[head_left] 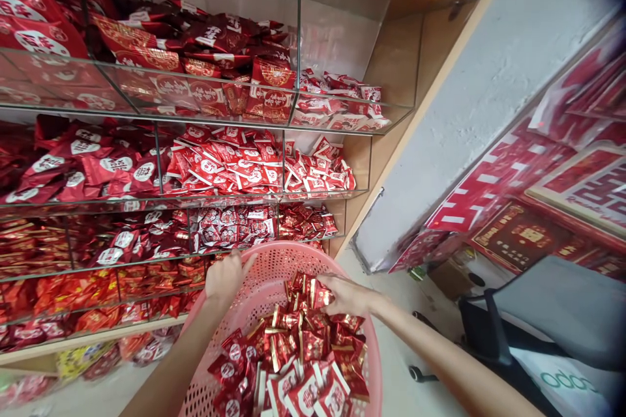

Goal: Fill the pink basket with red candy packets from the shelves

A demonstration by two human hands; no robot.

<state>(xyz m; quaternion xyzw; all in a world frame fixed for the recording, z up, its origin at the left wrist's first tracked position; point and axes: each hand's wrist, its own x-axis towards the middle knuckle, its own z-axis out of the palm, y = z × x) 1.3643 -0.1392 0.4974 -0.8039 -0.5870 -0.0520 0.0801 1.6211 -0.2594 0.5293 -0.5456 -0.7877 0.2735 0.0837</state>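
Note:
A pink perforated plastic basket (274, 260) sits in front of me, part filled with red wrapped candies (298, 352). My left hand (225, 277) grips the basket's far left rim, fingers curled over the edge. My right hand (345, 293) reaches into the basket from the right and closes on a few red-and-gold candy packets (317, 294) at the top of the pile. Behind the basket rise glass shelf compartments (220, 199) full of red sweets.
Tiered glass bins (293, 104) of red candy packets fill the left and centre. A grey concrete wall (489, 78) stands at right, with red decorations and framed pieces (538, 208) leaning beside it. A dark chair (538, 313) stands at lower right on the bare floor.

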